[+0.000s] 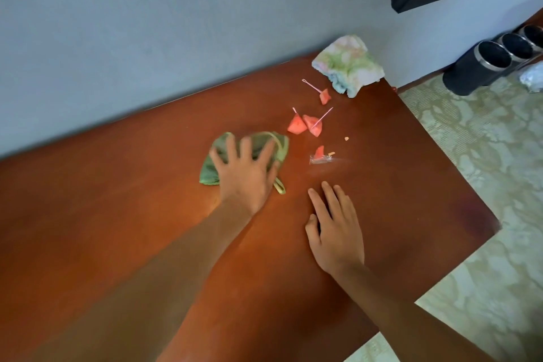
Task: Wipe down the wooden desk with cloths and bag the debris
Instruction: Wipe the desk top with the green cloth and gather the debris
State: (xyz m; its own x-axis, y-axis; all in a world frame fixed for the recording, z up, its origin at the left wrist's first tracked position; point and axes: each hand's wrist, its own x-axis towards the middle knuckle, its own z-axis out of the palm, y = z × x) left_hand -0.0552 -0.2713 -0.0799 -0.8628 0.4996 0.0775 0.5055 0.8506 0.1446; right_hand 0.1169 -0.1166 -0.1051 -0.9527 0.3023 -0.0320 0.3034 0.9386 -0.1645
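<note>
**On the wooden desk: one cloth under a flat palm, debris loose**

Across the wooden desk (117, 229), set against a pale wall, right corner jutting over patterned flooring. On the floor at far right, three dark cylindrical containers (487, 64) lying in a row, mouths toward the camera, interiors too dark to read; the last one cut off by the frame edge. At the desk's back corner, a pastel crumpled cloth (348, 64), untouched. Mid-desk, a green cloth (255, 144), pressed beneath the left hand (245, 176), fingers spread and straight, blurred. Just right, the right hand (335, 229), flat on bare wood, fingers relaxed, holding nothing. Between the cloths, red wedge-shaped scraps (304, 125) with thin pink picks, a small clear wrapper (320, 159) and a pale crumb (347, 138); material unclear.
</note>
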